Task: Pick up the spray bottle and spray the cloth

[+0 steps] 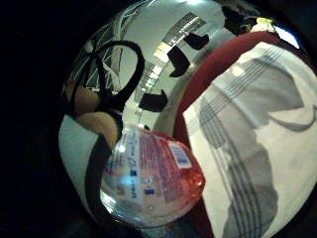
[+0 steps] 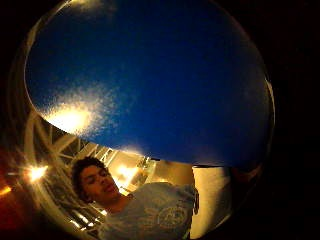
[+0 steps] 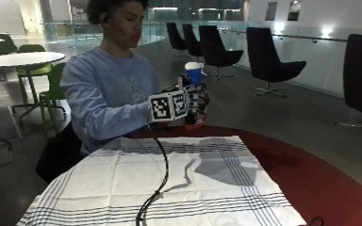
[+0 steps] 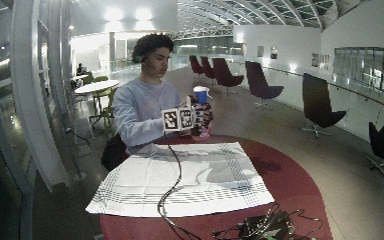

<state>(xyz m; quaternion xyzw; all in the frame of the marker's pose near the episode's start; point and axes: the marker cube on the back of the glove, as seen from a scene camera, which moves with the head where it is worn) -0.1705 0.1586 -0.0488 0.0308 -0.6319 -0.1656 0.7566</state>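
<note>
Seated person at a round dark-red counter [image 3: 319,179]. Gloved right hand [image 3: 193,106] raised above the counter's far edge, its grip clamped round the spray bottle [image 3: 194,75], fingers curled about the body. Bottle upright, off the counter, in front of the person's chest; blue-and-white spray head shows above the hand, reddish base below it. White cloth [image 3: 193,183] with dark stripe lines lies spread flat on the counter, covering most of the near side; from the cloth's centre the bottle sits toward 12 o'clock, above the cloth's far edge. Shadow of hand and bottle falls across the cloth toward 1 o'clock. Little-finger palm view: clear bottle body with printed label and reddish end close to the palm, striped cloth beside it on the red counter. Thumb-side palm view: blue surface of the spray head fills most of it. Wide view: cloth toward the person's side, cables at the counter's near edge, 6 o'clock.
</note>
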